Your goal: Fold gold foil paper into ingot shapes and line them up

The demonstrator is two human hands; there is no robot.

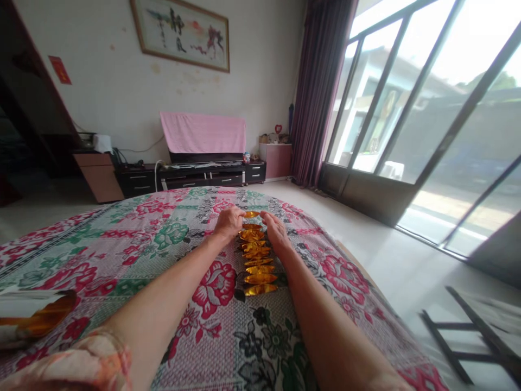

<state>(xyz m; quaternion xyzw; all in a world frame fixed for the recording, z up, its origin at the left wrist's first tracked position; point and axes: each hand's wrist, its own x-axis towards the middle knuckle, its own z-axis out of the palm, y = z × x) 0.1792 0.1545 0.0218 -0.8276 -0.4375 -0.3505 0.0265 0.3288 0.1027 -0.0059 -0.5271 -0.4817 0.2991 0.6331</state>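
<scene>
A row of several folded gold foil paper pieces (259, 270) runs away from me down the middle of the flowered cloth. At its far end, one gold foil paper piece (251, 214) lies between my two hands. My left hand (228, 222) is closed, thumb and fingers pinching that piece's left tip. At the right tip, the fingers of my right hand (277, 231) come together on the foil. Parts of both hands' fingers are hidden behind the backs of the hands.
The patterned cloth (150, 260) covers the round-edged table. At the lower left sits a pack with gold sheets (49, 315), partly cut off. A dark-framed stool or rack (459, 326) stands on the floor at right. Across the room, a pink cloth (203, 133) drapes over the cabinet.
</scene>
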